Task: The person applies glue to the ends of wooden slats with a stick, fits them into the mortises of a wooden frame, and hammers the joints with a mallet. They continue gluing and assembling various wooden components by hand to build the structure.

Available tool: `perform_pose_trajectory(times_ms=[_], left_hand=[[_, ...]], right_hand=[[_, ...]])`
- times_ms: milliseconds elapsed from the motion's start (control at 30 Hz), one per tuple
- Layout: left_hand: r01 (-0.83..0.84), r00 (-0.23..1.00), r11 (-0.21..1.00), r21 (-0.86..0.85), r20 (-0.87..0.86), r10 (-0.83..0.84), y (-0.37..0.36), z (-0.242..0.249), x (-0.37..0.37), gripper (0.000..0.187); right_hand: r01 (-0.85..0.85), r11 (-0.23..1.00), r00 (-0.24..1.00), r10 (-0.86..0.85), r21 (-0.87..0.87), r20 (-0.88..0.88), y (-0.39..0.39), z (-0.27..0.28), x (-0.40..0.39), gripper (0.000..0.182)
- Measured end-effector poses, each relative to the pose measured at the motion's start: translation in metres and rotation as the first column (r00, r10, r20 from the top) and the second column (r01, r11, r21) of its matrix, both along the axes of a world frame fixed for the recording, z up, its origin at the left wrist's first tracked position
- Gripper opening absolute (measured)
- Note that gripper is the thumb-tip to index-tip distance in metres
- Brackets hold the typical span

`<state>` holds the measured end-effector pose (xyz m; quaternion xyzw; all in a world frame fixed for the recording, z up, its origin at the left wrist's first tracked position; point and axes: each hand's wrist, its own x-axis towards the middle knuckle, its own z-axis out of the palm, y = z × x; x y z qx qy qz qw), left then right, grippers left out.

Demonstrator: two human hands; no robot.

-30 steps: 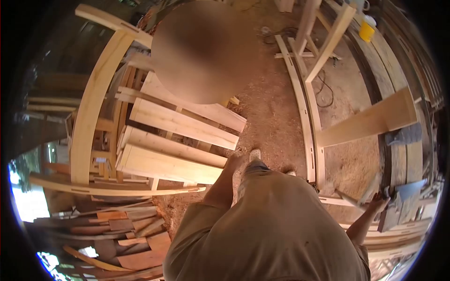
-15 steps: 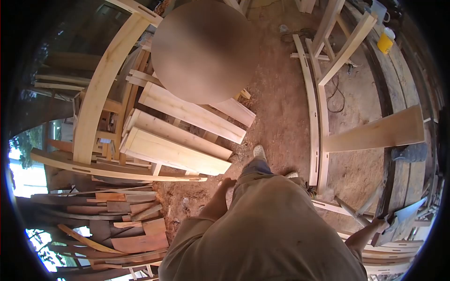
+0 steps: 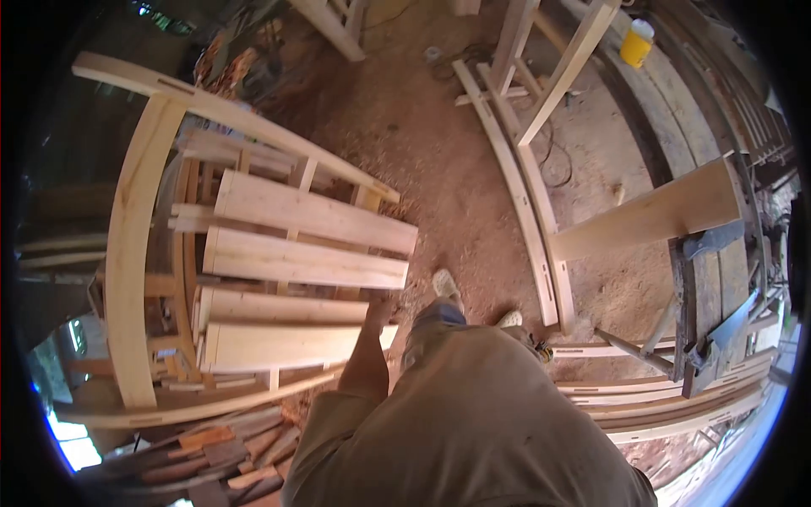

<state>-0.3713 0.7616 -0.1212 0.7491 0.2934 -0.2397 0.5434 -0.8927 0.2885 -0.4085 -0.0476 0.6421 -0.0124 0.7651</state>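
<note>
My left hand hangs low at my left side, overlapping the near end of a pale wooden board. Its fingers are dark and indistinct against the wood. Above that board lie another board, a wider one and a further one, side by side across a wooden frame. My right hand is out of view, hidden below or beyond my shirt. On the bench at the right rests a flat bluish-grey sheet-like piece, with nobody touching it.
A wide plank leans from the bench toward long slotted rails on the dirt floor. A yellow container stands on the bench. Scrap wood is piled at lower left, and more slotted timbers lie at lower right.
My right hand, earlier at the bluish-grey piece on the bench, has left view. My body has turned and stepped nearer the boards. A large blurred round patch over them is gone.
</note>
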Motion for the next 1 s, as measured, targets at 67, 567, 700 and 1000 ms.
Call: perform_pose_trajectory(times_ms=[67,567,700,1000], left_hand=[[-0.054,0.993,0.999,-0.002,-0.104,0.054,0.003,-0.024,0.02,0.009],[0.118,0.958,0.989,-0.093,-0.251,-0.138,0.078,-0.092,0.179,0.03],[0.098,0.968,0.992,-0.081,-0.226,-0.114,0.063,-0.087,0.208,0.034],[-0.043,0.924,0.999,-0.034,-0.382,0.026,0.06,-0.118,0.222,0.045]], right_hand=[[-0.504,0.861,0.856,0.487,-0.07,-0.172,0.042,0.085,0.016,0.026],[-0.566,0.508,0.817,0.45,-0.649,-0.36,-0.002,0.34,0.398,0.02],[-0.749,0.475,0.662,0.556,-0.461,-0.502,0.003,0.304,0.419,0.011],[-0.864,0.434,0.502,0.78,-0.255,-0.374,-0.021,0.213,0.491,0.016]])
